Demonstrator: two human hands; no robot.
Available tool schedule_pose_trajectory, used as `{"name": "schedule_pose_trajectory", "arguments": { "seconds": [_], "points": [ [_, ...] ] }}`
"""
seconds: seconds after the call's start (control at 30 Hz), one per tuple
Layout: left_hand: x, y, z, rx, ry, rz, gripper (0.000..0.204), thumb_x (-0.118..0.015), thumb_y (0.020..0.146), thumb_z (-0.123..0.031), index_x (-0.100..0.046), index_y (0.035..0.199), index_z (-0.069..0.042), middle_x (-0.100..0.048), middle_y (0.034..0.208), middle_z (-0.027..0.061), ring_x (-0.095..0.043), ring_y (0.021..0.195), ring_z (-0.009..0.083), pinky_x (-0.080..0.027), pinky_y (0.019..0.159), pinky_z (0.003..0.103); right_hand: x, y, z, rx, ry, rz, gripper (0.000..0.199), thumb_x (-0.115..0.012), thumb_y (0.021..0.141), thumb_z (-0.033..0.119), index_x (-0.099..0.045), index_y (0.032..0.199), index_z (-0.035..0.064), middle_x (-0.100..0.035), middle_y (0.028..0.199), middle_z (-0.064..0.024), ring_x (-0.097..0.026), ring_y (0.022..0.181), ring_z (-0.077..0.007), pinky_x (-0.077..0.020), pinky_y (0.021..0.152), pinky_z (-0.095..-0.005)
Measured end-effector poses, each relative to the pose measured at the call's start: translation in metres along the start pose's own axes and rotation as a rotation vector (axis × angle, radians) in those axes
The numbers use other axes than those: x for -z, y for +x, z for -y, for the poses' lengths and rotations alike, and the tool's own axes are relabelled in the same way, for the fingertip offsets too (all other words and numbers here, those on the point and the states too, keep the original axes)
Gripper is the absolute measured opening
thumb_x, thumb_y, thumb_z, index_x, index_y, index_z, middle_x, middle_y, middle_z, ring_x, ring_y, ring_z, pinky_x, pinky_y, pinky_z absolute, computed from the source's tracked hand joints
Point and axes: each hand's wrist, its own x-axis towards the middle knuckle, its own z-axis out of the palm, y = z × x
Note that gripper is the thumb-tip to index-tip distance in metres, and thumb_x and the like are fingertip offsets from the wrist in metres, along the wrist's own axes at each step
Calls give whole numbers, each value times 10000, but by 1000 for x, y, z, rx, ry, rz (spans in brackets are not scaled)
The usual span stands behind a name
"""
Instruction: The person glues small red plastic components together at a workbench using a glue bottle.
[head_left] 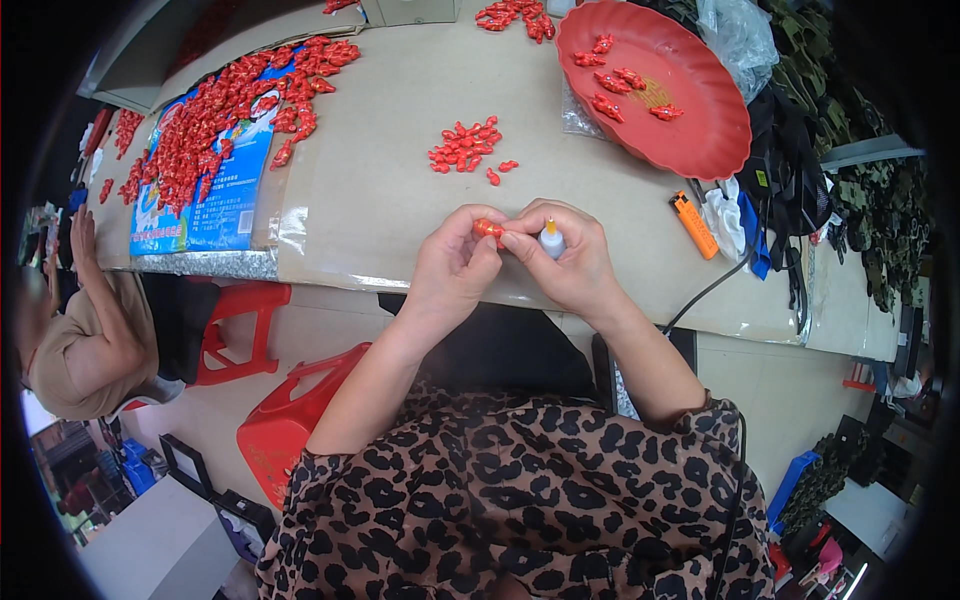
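Hands at frame centre: left hand (455, 262) pinches small red plastic piece (488, 229), right hand (570, 258) grips small white glue bottle (552, 240) (many loose pieces (465, 148) remain, upper centre of surface (380, 200)).

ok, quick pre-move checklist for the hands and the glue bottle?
1. Small red-orange plastic piece pinched in left hand: ok.
2. Small white squeeze bottle with yellow tip held upright in right hand: ok.
3. Tip touching the piece: not ok, apart.
4. Bottle cap off: cannot tell.
5. Loose pile of red pieces on the cardboard-covered table within reach: ok.
6. Orange lighter away from hands: ok.
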Motion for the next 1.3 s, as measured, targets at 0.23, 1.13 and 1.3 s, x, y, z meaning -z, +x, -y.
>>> {"name": "schedule_pose_trajectory", "arguments": {
  "seconds": [0.23,1.13,1.3],
  "points": [
    [-2,-1,0,-5,-12,-7,161,-381,826,-17,-462,966,-17,-463,754,-7,-358,570,26,-322,509,163,0,0,1,3,-1,-1,68,-599,721,44,-556,713,-8,-546,651,-85,-518,609,-169,-404,573,-266],
    [12,-3,0,-31,-142,77,242,-435,858,-93,-496,1079,-17,-508,828,9,-423,685,39,-375,609,174,4,-1,0,-49,145,-14,52,-594,730,9,-583,781,8,-565,750,-69,-538,703,-137,-422,643,-240],
    [14,-2,4,-97,-64,81,244,-437,855,-85,-495,1082,-19,-494,831,8,-431,686,44,-380,616,179,4,0,0,-6,119,6,59,-597,727,6,-585,785,8,-557,750,-67,-529,706,-136,-418,640,-240]
  ]
}}
